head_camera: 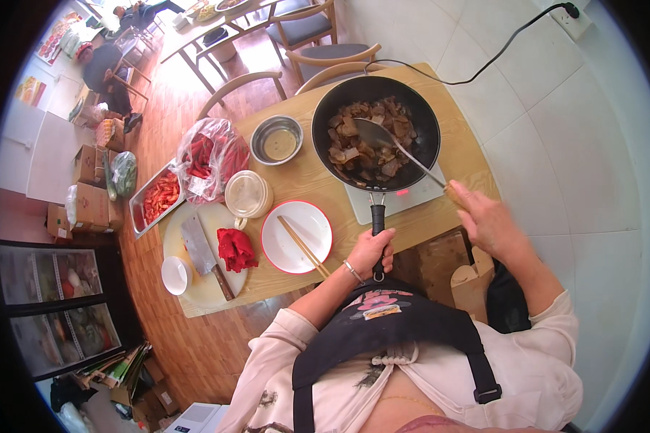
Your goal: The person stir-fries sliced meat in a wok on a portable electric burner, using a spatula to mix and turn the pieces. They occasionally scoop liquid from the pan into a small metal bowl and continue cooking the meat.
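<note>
My left hand point(369, 253) grips the black handle of a dark wok point(429, 122), which sits on a white induction cooktop point(360, 203) with a lit red display. Sliced browned meat point(398, 116) lies in the wok. In my right hand point(487, 222) is the wooden handle of a metal spatula point(376, 132); its blade rests among the slices. Left of the wok stand a steel bowl point(277, 142) with some pale liquid and a white red-rimmed plate point(273, 243) with a pair of chopsticks point(303, 246) across it.
A cleaver point(199, 246) and a red cloth point(236, 250) lie on a round cutting board point(233, 289). Nearby are a white bowl point(176, 275), a lidded jar point(248, 194), a bag of red peppers point(233, 149) and a tray of cut peppers point(160, 197). A power cord point(482, 70) runs to a wall socket. Chairs point(333, 54) stand beyond.
</note>
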A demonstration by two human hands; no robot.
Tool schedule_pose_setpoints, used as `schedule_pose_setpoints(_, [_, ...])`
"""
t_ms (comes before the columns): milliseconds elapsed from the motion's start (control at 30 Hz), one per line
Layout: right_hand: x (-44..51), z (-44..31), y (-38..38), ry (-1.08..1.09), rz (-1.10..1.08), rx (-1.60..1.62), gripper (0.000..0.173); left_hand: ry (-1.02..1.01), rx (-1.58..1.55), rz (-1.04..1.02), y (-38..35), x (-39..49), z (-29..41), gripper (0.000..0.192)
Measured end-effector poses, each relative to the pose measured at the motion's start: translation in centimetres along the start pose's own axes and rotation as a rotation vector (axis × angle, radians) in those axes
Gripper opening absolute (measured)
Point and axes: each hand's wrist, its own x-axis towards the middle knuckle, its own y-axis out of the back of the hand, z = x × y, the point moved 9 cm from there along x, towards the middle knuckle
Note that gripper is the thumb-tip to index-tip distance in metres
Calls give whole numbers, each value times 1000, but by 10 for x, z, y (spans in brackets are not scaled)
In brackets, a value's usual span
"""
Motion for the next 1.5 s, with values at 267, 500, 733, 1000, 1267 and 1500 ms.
schedule_pose_setpoints(267, [22, 16, -57, -35, -92, 278, 50, 8, -33, -6, 0, -1, 1, 25])
schedule_pose_setpoints(500, [9, 20, 5, -124, -57, -116, 50, -3, -38, -21, 1, 3, -2, 23])
schedule_pose_setpoints(733, [85, 20, -2, 20, 105, -322, 63, 4, 8, 5, 3, 4, -2, 24])
schedule_pose_setpoints(1000, [93, -25, -37, 219, -53, -404, 69, -21, 15, 5, 9, 11, -4, 26])
schedule_pose_setpoints(1267, [24, -21, 1, 24, -266, -368, 66, -9, -52, 21, -3, 2, -5, 28])
schedule_pose_setpoints(1500, [28, 58, 12, -164, -33, -212, 59, -30, -18, 13, 1, 13, -11, 28])
